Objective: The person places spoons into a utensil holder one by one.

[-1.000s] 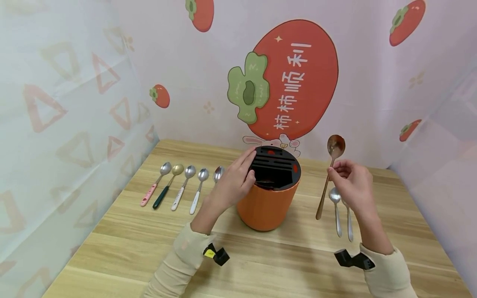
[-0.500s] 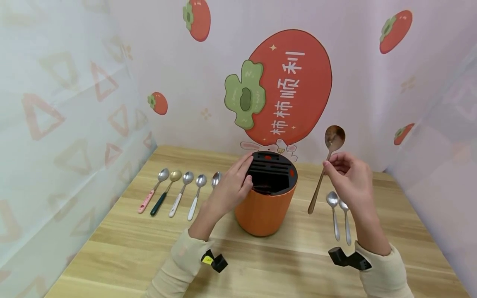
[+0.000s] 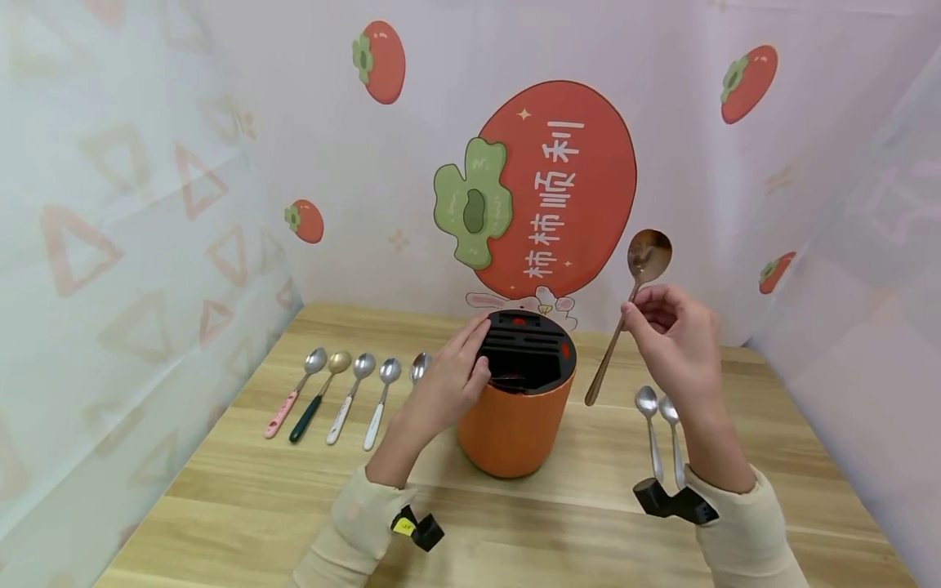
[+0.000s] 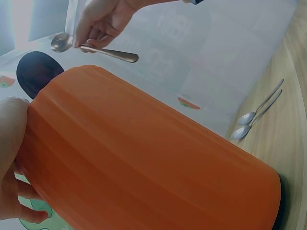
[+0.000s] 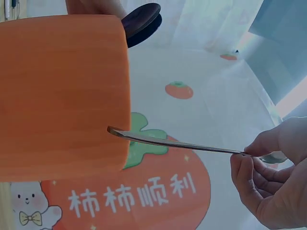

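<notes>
My right hand (image 3: 676,343) pinches a copper-coloured spoon (image 3: 616,343) between thumb and fingers, near its bowl. The spoon is in the air right of the orange utensil holder (image 3: 510,437), bowl up, handle slanting down toward the holder. My left hand (image 3: 447,384) rests on the left side of the holder's black top, its fingers fairly straight along the rim. In the left wrist view a dark spoon bowl (image 4: 40,74) sticks out past the holder's top; the right wrist view shows two dark bowls (image 5: 141,24) there. Their handles are hidden inside.
On the left of the wooden table (image 3: 243,506) lies a row of several spoons, among them a pink-handled spoon (image 3: 294,392) and a green-handled spoon (image 3: 319,398). Two silver spoons (image 3: 650,429) lie at the right. Printed cloth walls (image 3: 331,139) stand behind and at the sides.
My right hand has carried the copper-coloured spoon up and left, its handle end now nearer the holder. My left hand stays on the rim. The head view has tilted upward.
</notes>
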### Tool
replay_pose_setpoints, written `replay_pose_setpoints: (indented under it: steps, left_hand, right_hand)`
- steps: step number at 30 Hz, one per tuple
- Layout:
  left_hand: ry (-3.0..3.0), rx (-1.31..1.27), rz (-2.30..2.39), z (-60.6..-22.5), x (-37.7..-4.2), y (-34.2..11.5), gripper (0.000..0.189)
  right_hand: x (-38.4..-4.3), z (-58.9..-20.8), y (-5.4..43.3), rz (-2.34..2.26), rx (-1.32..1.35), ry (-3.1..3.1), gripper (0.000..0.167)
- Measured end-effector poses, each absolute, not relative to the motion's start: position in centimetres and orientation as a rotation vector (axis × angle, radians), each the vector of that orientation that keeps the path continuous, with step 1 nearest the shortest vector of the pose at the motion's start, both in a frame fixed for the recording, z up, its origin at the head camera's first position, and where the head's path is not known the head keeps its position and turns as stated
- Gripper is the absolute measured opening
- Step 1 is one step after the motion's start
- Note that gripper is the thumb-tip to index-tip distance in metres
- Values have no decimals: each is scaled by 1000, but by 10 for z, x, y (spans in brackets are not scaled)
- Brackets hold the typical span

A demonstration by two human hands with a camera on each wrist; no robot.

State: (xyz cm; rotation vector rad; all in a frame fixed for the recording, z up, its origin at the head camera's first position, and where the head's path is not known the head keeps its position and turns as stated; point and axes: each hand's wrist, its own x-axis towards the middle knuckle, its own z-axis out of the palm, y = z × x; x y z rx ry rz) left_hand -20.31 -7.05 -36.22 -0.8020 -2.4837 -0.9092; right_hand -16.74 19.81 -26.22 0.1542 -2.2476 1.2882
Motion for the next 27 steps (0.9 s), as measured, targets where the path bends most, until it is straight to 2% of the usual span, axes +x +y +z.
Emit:
replay_pose_setpoints:
  steps: [15,27]
  left_hand:
    - [-2487,-800,-892,-365,-203,-71,57]
    - [-2492,-796,-887,-364,-203,-71,57]
  right_hand:
    - [-170,-249,175,1325,277,-2099,15]
    - [-181,-272,165,1207,406,-2204,12]
